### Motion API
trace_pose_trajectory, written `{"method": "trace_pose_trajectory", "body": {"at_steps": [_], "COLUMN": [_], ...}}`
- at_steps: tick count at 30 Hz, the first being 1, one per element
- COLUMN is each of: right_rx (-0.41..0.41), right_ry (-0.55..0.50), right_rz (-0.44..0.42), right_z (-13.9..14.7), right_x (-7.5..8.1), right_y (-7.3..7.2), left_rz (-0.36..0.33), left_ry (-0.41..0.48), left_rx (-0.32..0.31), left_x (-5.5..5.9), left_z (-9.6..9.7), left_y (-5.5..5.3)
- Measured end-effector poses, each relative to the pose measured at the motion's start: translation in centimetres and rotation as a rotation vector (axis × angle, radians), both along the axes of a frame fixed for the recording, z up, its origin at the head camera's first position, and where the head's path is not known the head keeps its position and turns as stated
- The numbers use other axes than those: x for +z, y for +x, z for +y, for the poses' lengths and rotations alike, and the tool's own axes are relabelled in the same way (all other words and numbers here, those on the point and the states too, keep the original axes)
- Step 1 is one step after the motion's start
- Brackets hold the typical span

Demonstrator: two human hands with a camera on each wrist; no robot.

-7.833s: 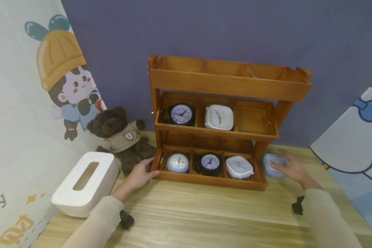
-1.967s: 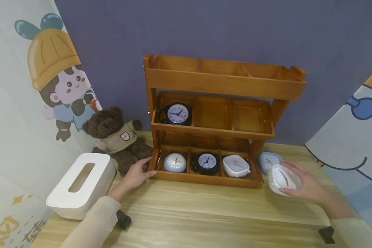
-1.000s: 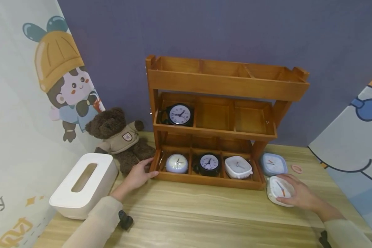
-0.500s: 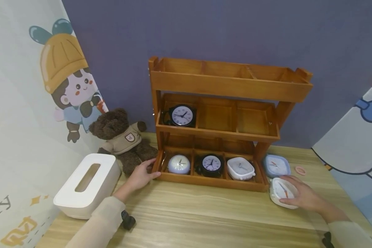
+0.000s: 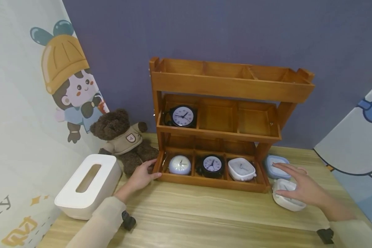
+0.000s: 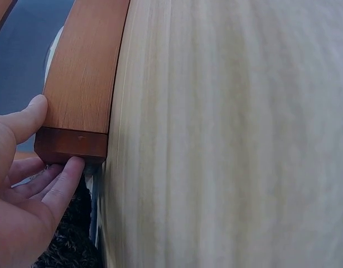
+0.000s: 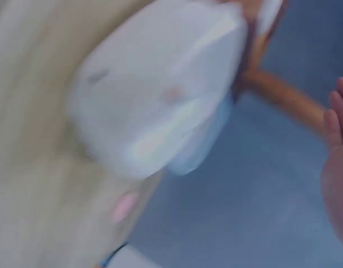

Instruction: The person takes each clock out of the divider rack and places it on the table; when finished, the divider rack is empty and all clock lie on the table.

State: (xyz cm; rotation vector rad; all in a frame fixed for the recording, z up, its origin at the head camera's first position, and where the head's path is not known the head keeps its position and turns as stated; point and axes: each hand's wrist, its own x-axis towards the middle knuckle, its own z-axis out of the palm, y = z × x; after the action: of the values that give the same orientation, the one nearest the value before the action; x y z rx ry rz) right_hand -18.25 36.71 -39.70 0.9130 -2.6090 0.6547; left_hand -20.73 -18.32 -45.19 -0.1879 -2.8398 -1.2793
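My left hand [image 5: 141, 176] holds the lower left corner of the brown wooden three-tier shelf [image 5: 229, 84]; in the left wrist view its thumb and fingertips touch the shelf's end [image 6: 71, 146]. Above a white alarm clock [image 5: 292, 205] on the table, my right hand [image 5: 307, 187] is spread and apart from it, partly covering its face. Just behind stands a light blue square clock [image 5: 274, 170], right of the shelf. In the blurred right wrist view the white clock [image 7: 143, 89] lies clear of the fingers [image 7: 339, 109].
The lowest tier holds a round pale clock [image 5: 179, 166], a black clock [image 5: 212, 165] and a white square clock [image 5: 241, 168]. Another black clock [image 5: 182, 116] sits in the middle tier's left compartment. Left are a teddy bear [image 5: 122, 139] and white tissue box [image 5: 86, 186]. A pink oval [image 7: 125, 206] lies right.
My right hand left the blue clock, took the white clock from the middle tier, set it on the table before the blue one, and has just let go. The left hand stays at the shelf corner.
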Motion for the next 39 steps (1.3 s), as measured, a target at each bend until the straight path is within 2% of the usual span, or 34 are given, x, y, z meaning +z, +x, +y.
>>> {"method": "trace_pose_trajectory", "body": {"at_steps": [2, 6, 10, 19, 27, 32, 36, 39], "right_rx": [0.007, 0.037, 0.110, 0.224, 0.291, 0.268, 0.183, 0.104], "right_ry": [0.015, 0.006, -0.019, -0.062, -0.087, -0.088, -0.073, -0.046], "right_rz": [-0.004, -0.093, -0.130, -0.192, -0.109, -0.131, -0.149, -0.160], "right_z": [-1.6, -4.7, -7.4, -13.8, -19.0, -22.1, -24.6, -26.3], "right_x": [1.3, 3.6, 5.1, 7.5, 9.7, 11.6, 12.5, 12.4], "right_y": [0.3, 0.8, 0.5, -1.6, -4.5, -6.3, -7.5, -8.2], "left_rz": [-0.001, 0.000, 0.006, 0.014, 0.011, 0.018, 0.019, 0.017], "left_ry": [-0.001, -0.005, 0.001, -0.006, 0.019, 0.018, 0.010, 0.019], "left_rx": [0.005, 0.006, 0.007, 0.008, -0.001, 0.001, 0.003, -0.002], "left_x": [0.0, -0.1, -0.1, 0.1, -0.1, -0.2, -0.3, -0.3], "left_z": [0.0, 0.0, 0.0, -0.1, 0.1, 0.1, 0.1, 0.1], "left_y": [0.0, -0.1, -0.1, 0.0, 0.0, 0.0, 0.0, -0.1]}}
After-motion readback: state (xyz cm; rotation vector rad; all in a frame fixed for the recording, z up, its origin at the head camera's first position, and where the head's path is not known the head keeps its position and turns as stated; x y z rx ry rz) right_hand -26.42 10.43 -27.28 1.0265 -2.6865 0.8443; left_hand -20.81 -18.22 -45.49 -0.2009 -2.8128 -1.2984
